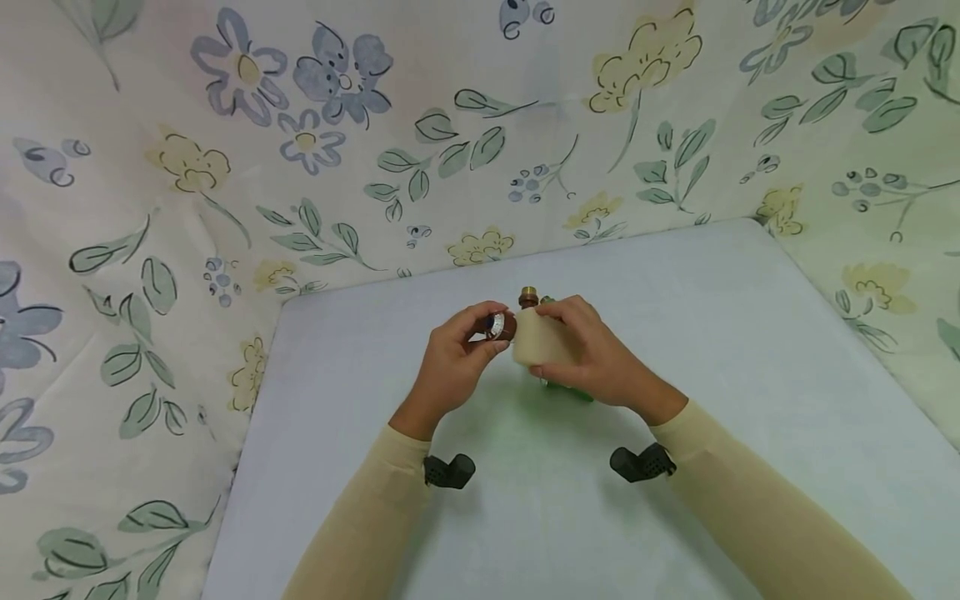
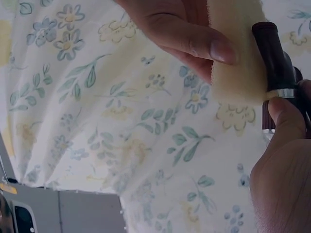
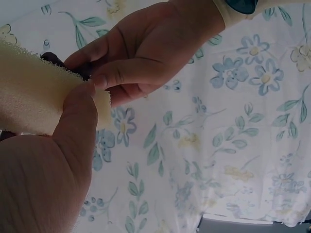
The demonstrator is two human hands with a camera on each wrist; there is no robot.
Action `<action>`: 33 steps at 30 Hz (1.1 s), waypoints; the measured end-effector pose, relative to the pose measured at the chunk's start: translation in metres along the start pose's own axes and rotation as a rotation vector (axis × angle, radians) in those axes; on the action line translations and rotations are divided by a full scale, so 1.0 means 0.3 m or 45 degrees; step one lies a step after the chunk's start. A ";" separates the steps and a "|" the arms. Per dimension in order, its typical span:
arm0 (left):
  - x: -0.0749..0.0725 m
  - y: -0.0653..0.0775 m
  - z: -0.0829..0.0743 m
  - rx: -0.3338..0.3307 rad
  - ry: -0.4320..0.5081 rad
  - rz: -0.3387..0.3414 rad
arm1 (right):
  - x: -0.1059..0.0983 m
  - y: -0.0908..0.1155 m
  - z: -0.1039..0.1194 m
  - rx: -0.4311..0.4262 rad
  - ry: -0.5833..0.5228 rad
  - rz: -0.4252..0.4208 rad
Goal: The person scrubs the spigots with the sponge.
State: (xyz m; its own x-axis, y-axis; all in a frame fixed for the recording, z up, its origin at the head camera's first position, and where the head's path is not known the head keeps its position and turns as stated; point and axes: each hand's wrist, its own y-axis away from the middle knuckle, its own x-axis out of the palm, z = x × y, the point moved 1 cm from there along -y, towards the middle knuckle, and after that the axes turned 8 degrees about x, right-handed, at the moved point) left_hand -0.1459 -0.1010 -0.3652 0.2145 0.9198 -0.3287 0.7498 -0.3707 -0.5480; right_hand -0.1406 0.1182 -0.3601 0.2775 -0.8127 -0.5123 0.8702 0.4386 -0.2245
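Note:
My left hand (image 1: pixel 450 362) pinches a small dark reddish-brown object (image 1: pixel 506 326) with a silver-and-white band between thumb and fingers; in the left wrist view it looks like a narrow tube or bottle neck (image 2: pixel 271 51), and its exact kind is unclear. Beside it, my right hand (image 1: pixel 603 358) grips a cream-coloured sponge block (image 1: pixel 531 340), thumb on one side and fingers on the other. The dark object stands close against the sponge's face. In the right wrist view the sponge (image 3: pixel 29 92) hides most of that object.
Behind the sponge, a brown bottle-like top with a gold cap (image 1: pixel 528 293) shows. Green parts (image 1: pixel 579 392) of something peek out around the right hand, mostly hidden. Everything is over a white table (image 1: pixel 525 517), with floral cloth (image 1: pixel 420 192) hanging behind and at the sides.

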 end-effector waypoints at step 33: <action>0.027 0.007 -0.011 0.023 0.131 0.072 | -0.044 -0.035 -0.181 0.033 0.138 -0.169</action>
State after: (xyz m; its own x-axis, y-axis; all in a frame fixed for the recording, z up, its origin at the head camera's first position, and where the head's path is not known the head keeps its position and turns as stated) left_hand -0.1404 -0.0939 -0.3665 0.3201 0.9053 -0.2793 0.7234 -0.4239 -0.5450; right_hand -0.1754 0.1451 -0.3961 0.1151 -0.8160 -0.5665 0.9069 0.3190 -0.2752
